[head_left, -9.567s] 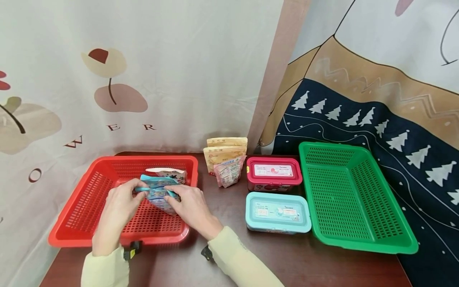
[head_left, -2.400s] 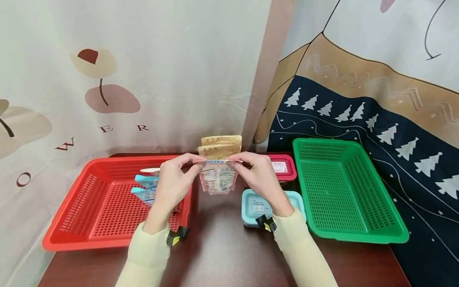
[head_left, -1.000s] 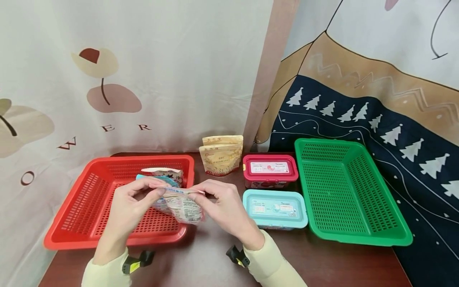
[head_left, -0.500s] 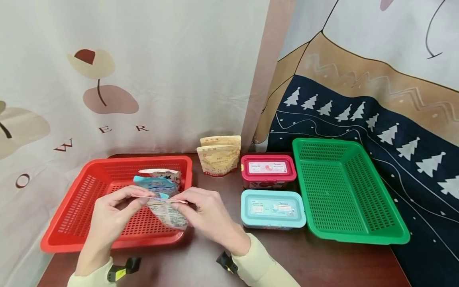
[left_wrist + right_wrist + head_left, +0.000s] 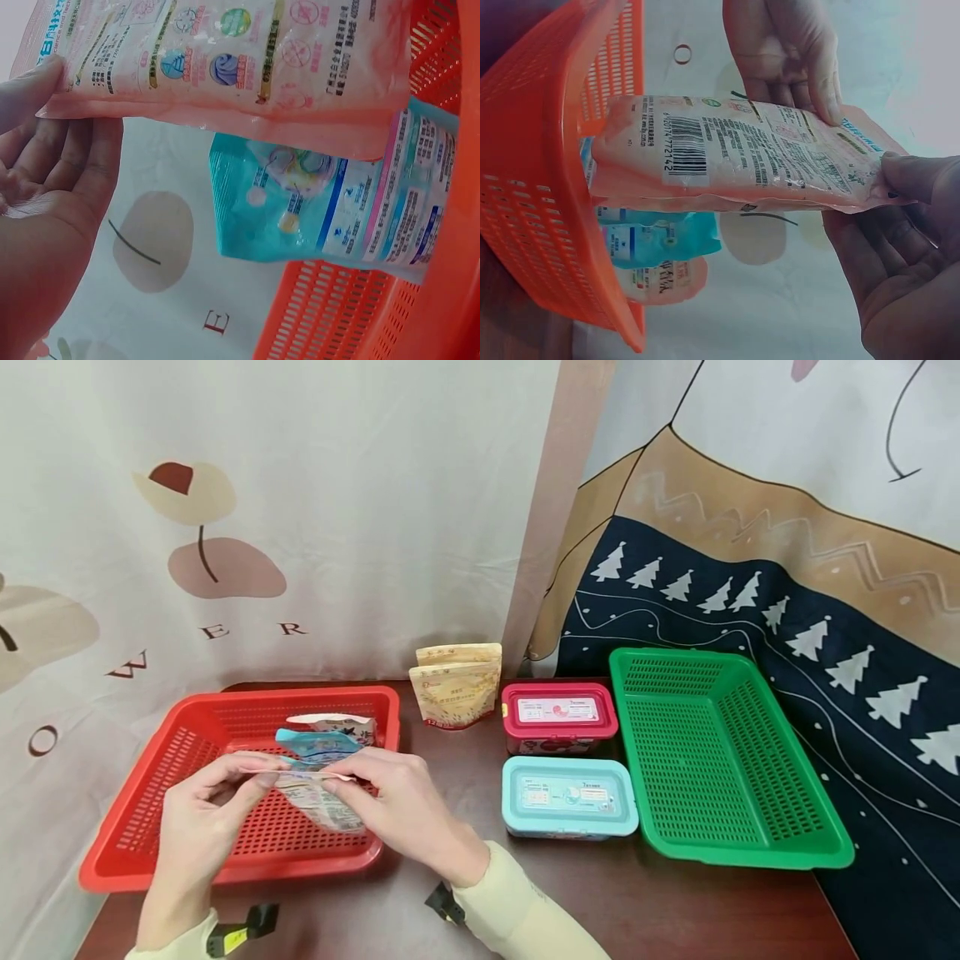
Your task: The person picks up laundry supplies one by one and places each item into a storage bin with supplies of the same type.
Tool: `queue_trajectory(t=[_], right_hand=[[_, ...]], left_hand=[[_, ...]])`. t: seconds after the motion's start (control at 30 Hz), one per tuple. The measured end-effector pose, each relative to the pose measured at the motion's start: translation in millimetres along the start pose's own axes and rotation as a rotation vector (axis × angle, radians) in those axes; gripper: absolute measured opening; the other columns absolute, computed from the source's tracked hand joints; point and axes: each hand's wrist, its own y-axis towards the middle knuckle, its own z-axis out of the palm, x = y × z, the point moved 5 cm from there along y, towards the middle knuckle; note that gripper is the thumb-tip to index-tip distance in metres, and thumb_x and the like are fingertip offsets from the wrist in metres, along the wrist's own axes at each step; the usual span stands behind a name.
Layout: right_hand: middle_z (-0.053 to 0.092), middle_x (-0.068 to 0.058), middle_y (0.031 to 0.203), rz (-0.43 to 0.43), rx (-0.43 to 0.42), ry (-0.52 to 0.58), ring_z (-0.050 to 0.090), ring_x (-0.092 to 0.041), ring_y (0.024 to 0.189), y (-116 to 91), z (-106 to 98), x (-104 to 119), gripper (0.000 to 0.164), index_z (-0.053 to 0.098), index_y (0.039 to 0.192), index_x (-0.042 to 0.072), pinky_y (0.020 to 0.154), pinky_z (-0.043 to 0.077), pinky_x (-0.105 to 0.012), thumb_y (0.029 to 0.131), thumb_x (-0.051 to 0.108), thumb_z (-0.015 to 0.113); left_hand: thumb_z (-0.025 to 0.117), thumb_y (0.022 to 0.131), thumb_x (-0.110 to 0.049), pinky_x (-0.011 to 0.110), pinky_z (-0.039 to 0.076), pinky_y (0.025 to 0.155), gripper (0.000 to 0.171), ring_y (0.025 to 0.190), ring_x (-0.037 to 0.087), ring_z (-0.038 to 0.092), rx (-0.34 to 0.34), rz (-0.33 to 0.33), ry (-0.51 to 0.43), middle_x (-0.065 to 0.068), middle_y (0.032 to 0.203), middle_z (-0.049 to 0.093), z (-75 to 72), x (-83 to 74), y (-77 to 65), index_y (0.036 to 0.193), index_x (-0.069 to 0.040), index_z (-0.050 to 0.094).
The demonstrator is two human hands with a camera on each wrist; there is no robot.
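Observation:
My left hand [image 5: 201, 827] and right hand [image 5: 405, 806] pinch the top corners of a pink, printed refill pouch [image 5: 322, 807], thumbs on the near side. It hangs upright over the right part of the red basket [image 5: 300, 867]; whether its bottom touches the basket is unclear. The right wrist view shows a barcode on the pink pouch [image 5: 727, 154], its lower end inside the basket wall. Just behind it stand blue pouches [image 5: 318, 743], partly hidden, and a white-and-pink pouch [image 5: 352, 724] at the back.
Cream-coloured pouches [image 5: 457, 693] stand at the table's back. Right of them are a magenta lidded box [image 5: 559, 710] and a light-blue lidded box [image 5: 570, 797], close beside a green basket [image 5: 697, 760]. A printed curtain [image 5: 390, 510] hangs behind the table.
Earlier both hands held a blue pouch in the red basket. They then lifted the pink pouch from before the cream pouches, carried it left over the basket and lately moved it slightly further left.

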Motion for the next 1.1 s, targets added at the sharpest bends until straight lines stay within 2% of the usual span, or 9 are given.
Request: queue_trajectory(t=[0.1,0.3,0.43,0.57,0.73,0.9,1.0,1.1], right_hand=[[0.077,0.004,0.098,0.002,0.003,-0.008,0.067,0.003,0.091,3.2,3.1,-0.8,0.012,0.080,0.107,0.012,0.081,0.047,-0.007,0.097,0.017,0.075],[0.077,0.004,0.100,0.016,0.028,-0.002,0.068,0.002,0.090,8.3,9.7,-0.6,0.013,0.080,0.109,0.013,0.079,0.046,-0.008,0.098,0.016,0.073],[0.078,0.004,0.102,0.035,0.053,-0.019,0.068,0.001,0.091,7.8,15.0,-2.9,0.013,0.080,0.109,0.013,0.078,0.046,-0.007,0.098,0.016,0.073],[0.078,0.005,0.103,0.053,0.072,-0.063,0.068,0.003,0.092,4.4,20.8,-8.2,0.013,0.080,0.109,0.016,0.081,0.045,-0.006,0.099,0.019,0.072],[0.078,0.008,0.103,0.058,0.086,-0.125,0.068,0.005,0.095,-2.1,27.7,-17.9,0.015,0.081,0.111,0.017,0.085,0.046,-0.007,0.100,0.021,0.072],[0.077,0.005,0.098,0.060,0.096,-0.151,0.068,-0.001,0.087,-8.7,33.8,-26.5,0.015,0.082,0.110,0.016,0.079,0.047,-0.009,0.098,0.020,0.075],[0.076,0.006,0.095,0.074,0.099,-0.170,0.066,-0.002,0.084,-12.8,37.5,-32.1,0.013,0.082,0.108,0.016,0.077,0.047,-0.009,0.096,0.020,0.076],[0.076,0.007,0.093,0.085,0.103,-0.199,0.066,-0.002,0.084,-16.0,40.7,-36.4,0.013,0.083,0.106,0.018,0.078,0.048,-0.010,0.096,0.021,0.077]], left_hand=[[0.065,0.093,0.016,0.015,0.056,0.078,0.016,0.087,0.008,0.072,-0.030,-0.015,0.007,0.000,0.101,0.077,-3.5,2.6,0.2,0.108,0.017,0.068],[0.068,0.091,0.015,0.013,0.055,0.077,0.015,0.084,0.008,0.071,-0.120,-0.078,0.089,-0.002,0.097,0.077,-11.3,5.9,-1.4,0.106,0.015,0.070],[0.070,0.092,0.010,0.013,0.055,0.078,0.015,0.087,0.008,0.072,-0.122,-0.082,0.114,-0.002,0.098,0.077,-14.1,9.9,-2.4,0.107,0.014,0.070],[0.071,0.093,0.007,0.013,0.055,0.078,0.016,0.088,0.006,0.071,-0.105,-0.086,0.166,-0.005,0.099,0.077,-14.8,19.1,-4.7,0.108,0.012,0.071],[0.072,0.093,0.007,0.012,0.053,0.075,0.020,0.086,0.003,0.069,-0.050,-0.103,0.311,-0.013,0.100,0.075,-12.1,26.6,-6.5,0.112,0.006,0.073],[0.074,0.093,0.000,0.012,0.049,0.066,0.017,0.081,-0.002,0.063,0.022,-0.074,0.463,-0.020,0.098,0.073,-12.1,28.0,-6.7,0.110,-0.004,0.077],[0.077,0.092,-0.001,0.013,0.047,0.062,0.017,0.080,-0.008,0.060,0.056,-0.044,0.582,-0.013,0.096,0.075,-12.8,28.0,-6.2,0.106,-0.011,0.079],[0.078,0.091,-0.003,0.015,0.047,0.060,0.017,0.080,-0.010,0.058,0.091,-0.047,0.668,0.001,0.096,0.078,-12.4,29.3,-5.4,0.104,-0.014,0.079]])
